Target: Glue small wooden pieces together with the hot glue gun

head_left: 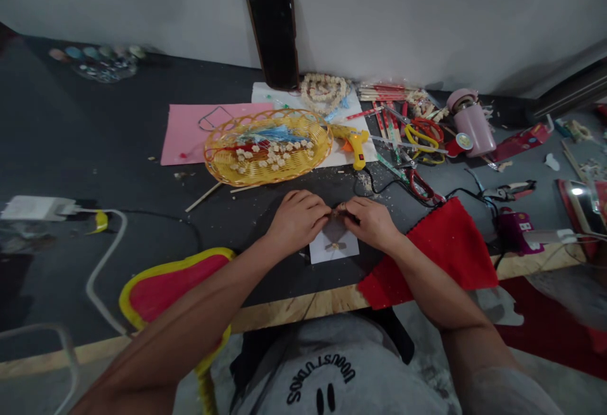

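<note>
Through the head camera I look down on two bare hands working close together over a dark grey tabletop (pixel 265 276). My left hand (pixel 300 217) and right hand (pixel 374 220) are curled nearly closed, fingertips meeting in a pinch on a small tan piece (pixel 338 208); fingers cover much of it, so I cannot tell its full shape. It sits between the hands, just above the far edge of a white card (pixel 322 253). On that card lies a tan bow-shaped piece (pixel 336 247).

Beyond the hands stand a yellow woven basket (pixel 214 163) holding flower-shaped beads (pixel 277 161) and, to its right, a yellow hot-glue gun (pixel 358 148). Red fabric (pixel 453 247) lies partly under my right forearm.

To handle so small a piece well, I judge it best to pinch lightly with the fingertips, steady it with one hand while adjusting with the other, work low over the pale card, and avoid brushing the bow-shaped piece.
</note>
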Motion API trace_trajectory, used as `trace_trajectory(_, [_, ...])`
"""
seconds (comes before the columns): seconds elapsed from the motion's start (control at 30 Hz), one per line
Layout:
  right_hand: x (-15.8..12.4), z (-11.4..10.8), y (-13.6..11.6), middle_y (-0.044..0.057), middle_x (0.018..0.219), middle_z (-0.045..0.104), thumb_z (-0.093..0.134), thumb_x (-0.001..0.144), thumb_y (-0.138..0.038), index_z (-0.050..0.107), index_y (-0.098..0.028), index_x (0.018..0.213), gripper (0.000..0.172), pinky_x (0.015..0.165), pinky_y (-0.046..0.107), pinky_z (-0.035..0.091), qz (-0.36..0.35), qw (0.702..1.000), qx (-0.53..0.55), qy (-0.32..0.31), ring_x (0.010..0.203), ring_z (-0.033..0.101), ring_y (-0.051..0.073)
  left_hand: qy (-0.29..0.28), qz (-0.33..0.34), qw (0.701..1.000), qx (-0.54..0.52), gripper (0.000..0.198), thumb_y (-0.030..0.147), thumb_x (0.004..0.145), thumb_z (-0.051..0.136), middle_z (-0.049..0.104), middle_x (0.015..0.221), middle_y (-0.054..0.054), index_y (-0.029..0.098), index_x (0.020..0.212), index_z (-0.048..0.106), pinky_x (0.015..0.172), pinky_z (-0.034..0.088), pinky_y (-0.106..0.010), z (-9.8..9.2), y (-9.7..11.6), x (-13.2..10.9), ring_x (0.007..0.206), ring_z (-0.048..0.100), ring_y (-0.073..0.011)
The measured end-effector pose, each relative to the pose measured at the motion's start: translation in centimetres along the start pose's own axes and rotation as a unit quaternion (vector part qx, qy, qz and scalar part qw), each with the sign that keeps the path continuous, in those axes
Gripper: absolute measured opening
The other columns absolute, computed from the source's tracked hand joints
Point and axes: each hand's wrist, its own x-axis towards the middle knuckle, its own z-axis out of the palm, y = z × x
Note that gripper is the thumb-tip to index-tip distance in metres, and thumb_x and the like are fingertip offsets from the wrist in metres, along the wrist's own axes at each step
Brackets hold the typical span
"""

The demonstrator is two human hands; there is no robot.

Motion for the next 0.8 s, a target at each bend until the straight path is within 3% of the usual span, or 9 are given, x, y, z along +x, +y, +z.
trace_trajectory(0.53, [-0.02,0.31,0.07,0.003,0.095,0.074,0.059,0.089,-0.015,0.071,-0.024,0.098,0.017,0.076,0.024,0.049,0.004,1.000,-0.006,0.018,0.088,0.068,0.016,0.013,-0.002,1.000,0.006,0.015,0.025,0.092,0.060,0.071,0.099,-0.004,0.022,0.103,0.070,0.088,0.039,-0.040,0.23,0.07,-0.08,0.098,0.057,-0.0242])
trace_trajectory(0.8, [0.00,0.32,-0.04,0.003,0.093,0.074,0.061,0.088,-0.016,0.071,-0.023,0.094,0.014,0.072,0.024,0.048,0.018,1.000,-0.005,0.015,0.086,0.068,0.017,0.048,0.023,0.999,0.006,0.016,0.022,0.093,0.059,0.069,0.093,-0.001,0.028,0.100,0.072,0.084,0.038,-0.038,0.54,-0.09,-0.23,0.093,0.057,-0.0219])
